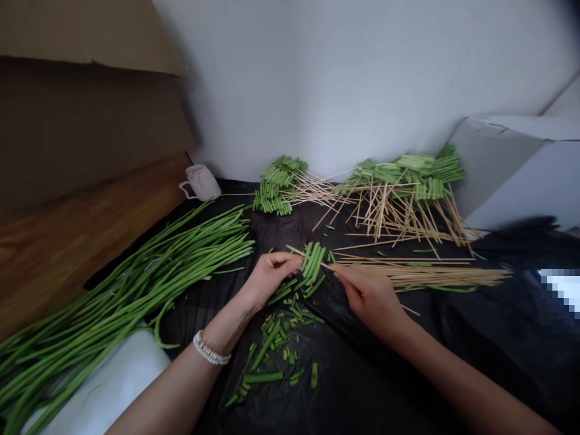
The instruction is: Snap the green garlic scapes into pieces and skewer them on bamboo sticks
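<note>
Green bean pieces (312,263) line a bamboo skewer (295,249), clenched between left hand (272,279) and right hand (367,297).

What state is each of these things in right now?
Left hand, pinching the bean bundle
Bean bundle, threaded on a skewer
Right hand, holding the bamboo skewer
Long beans, whole, heaped
Bean pieces, cut, scattered
White mug, standing

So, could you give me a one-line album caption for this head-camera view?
Left hand and right hand hold a bamboo skewer through cut green beans above black plastic sheeting.
</note>
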`<state>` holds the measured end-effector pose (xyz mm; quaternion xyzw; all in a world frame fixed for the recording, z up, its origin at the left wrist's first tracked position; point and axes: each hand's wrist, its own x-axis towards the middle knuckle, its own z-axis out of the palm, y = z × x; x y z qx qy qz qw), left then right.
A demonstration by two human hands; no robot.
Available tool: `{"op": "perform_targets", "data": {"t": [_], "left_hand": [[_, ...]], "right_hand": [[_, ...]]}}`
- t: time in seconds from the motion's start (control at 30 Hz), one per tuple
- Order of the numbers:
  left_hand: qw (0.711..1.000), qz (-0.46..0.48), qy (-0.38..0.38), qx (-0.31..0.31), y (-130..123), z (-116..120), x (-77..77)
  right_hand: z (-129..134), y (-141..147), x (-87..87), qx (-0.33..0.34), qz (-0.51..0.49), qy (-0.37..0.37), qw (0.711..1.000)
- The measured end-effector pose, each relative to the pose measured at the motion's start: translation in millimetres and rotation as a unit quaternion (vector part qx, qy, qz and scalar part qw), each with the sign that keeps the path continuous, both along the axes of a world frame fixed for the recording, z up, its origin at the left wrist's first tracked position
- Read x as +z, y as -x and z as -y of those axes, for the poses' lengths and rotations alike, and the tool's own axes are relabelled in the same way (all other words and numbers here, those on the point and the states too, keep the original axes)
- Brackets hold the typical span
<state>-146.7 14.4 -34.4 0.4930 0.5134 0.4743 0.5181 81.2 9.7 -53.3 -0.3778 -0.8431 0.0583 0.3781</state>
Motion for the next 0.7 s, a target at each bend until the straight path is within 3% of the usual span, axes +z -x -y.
{"op": "perform_targets", "data": {"t": [0.13,0.2,0.3,0.43,0.7], "left_hand": [[0.992,-0.056,-0.043,0.103,18.2,-9.7,1.2],[0.985,-0.099,-0.064,0.124,26.0,-14.1,-1.1],[0.966,-0.209,-0.098,0.117,31.2,-17.5,-8.2],[0.920,-0.349,-0.149,0.098,30.9,-18.0,-16.9],[0.900,-0.400,-0.158,0.066,31.1,-18.8,-23.1]], "right_hand": [[-8.3,-10.4,-0.5,-0.040,-0.021,-0.041,0.998],[-10.8,-13.3,-1.2,-0.050,-0.013,-0.039,0.998],[-9.4,-12.4,-2.9,-0.057,0.025,-0.037,0.997],[-3.2,-6.8,-4.5,-0.057,0.064,-0.034,0.996],[-1.9,-3.9,-5.7,-0.040,0.063,-0.032,0.997]]}}
